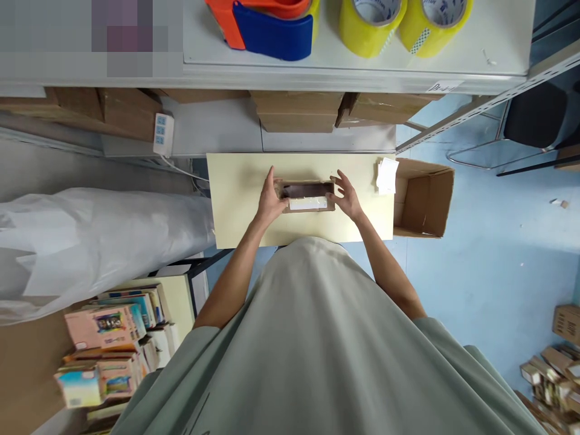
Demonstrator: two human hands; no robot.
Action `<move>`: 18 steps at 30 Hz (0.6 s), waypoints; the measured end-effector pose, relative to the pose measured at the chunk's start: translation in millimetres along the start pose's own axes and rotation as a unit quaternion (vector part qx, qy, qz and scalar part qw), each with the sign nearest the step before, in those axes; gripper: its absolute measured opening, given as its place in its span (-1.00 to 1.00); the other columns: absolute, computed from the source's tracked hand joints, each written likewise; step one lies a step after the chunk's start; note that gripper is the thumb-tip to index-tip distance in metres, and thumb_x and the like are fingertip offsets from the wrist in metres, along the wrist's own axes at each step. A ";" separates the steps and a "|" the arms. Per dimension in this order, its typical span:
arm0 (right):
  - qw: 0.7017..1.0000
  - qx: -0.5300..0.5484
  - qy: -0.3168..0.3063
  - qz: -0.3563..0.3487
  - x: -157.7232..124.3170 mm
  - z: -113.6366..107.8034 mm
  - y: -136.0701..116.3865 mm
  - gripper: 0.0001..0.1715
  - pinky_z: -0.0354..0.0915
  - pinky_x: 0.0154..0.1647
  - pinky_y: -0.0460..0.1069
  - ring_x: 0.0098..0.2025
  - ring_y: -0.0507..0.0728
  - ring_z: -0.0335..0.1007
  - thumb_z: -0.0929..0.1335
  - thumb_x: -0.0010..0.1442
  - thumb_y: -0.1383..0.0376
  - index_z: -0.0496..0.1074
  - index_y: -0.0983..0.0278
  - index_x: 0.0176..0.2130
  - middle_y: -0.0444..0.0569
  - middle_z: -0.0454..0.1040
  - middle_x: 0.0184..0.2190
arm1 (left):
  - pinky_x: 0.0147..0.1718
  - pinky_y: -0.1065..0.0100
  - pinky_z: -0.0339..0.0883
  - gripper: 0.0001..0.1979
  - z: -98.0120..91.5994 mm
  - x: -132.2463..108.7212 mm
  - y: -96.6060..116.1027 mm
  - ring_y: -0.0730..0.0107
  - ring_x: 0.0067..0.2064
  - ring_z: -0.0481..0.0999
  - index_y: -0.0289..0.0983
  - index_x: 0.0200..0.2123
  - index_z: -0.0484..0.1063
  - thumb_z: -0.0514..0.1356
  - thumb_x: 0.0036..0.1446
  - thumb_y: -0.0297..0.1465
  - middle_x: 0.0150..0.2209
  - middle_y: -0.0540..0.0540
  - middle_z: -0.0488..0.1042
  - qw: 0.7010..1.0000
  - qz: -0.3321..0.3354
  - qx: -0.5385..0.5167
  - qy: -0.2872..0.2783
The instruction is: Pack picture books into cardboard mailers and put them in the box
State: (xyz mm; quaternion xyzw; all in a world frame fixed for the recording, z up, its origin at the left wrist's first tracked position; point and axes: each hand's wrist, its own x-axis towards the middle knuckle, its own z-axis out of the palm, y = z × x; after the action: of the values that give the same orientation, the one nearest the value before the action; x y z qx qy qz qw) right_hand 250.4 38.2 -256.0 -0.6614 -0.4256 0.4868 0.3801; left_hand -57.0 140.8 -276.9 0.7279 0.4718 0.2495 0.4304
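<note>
A small narrow cardboard box (283, 209) lies on the pale yellow tabletop (240, 211) in front of me. Its upper side shows a dark brown area, and a white label (308, 203) runs along the near side. My left hand (270, 199) grips the box's left end, thumb at the near side and fingers at the far side. At the right end, my right hand (347, 196) has its thumb on the box and its fingertips by the far corner. Whether the dark area is an opening or a covered surface, I cannot tell.
White slips of paper (386, 176) lie at the table's right edge. An open carton (423, 199) stands beside it. Above, a shelf (344, 75) bears a tape dispenser (276, 30) and yellow tape rolls (371, 30). A plastic-wrapped bundle (104, 241) and books (109, 338) are left.
</note>
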 end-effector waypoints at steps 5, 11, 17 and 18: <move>0.999 -0.042 0.031 -0.003 -26.2 4.0 1.1 -0.21 0.39 0.50 0.49 0.52 0.49 0.38 0.53 0.21 -0.29 0.59 0.06 0.24 0.15 0.37 0.55 | 0.33 0.00 0.61 -0.46 -6.6 -29.3 22.4 0.00 0.42 0.54 -0.14 0.28 0.55 0.43 0.24 -0.47 0.35 -0.25 0.50 0.999 -0.041 0.020 0.009; 0.998 -0.028 0.041 0.037 -39.9 17.4 2.9 -0.19 0.68 0.22 0.32 0.28 0.41 0.66 0.41 0.32 -0.32 0.56 0.06 0.31 0.11 0.56 0.39 | 0.20 0.06 0.70 -0.73 3.6 -38.1 34.8 0.19 0.06 0.76 -0.19 0.11 0.63 0.38 0.37 -0.40 0.18 -0.20 0.65 0.988 -0.142 0.001 0.057; 0.992 -0.085 0.048 0.084 -53.4 14.6 -17.1 -0.43 0.68 0.24 0.28 0.26 0.37 0.73 0.36 0.46 -0.14 0.60 0.05 0.25 -0.04 0.71 0.26 | 0.13 0.10 0.71 -0.76 -1.5 -42.4 50.5 0.15 0.01 0.79 -0.18 0.08 0.69 0.39 0.39 -0.35 0.20 -0.18 0.70 0.980 -0.189 0.024 0.053; 0.992 -0.084 0.053 0.083 -57.4 13.9 -18.9 -0.44 0.68 0.23 0.28 0.25 0.37 0.73 0.36 0.46 -0.14 0.61 0.06 0.23 -0.04 0.71 0.26 | 0.13 0.10 0.71 -0.78 -2.8 -44.6 52.3 0.15 0.00 0.79 -0.17 0.07 0.70 0.38 0.41 -0.33 0.19 -0.17 0.71 0.980 -0.188 0.030 0.052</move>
State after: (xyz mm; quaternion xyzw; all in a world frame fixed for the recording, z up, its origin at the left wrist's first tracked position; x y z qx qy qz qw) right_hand 223.9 -7.5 -223.6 -0.7490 -0.3880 0.4430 0.3037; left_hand -53.7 92.0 -228.4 0.6251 0.6288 0.1876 0.4227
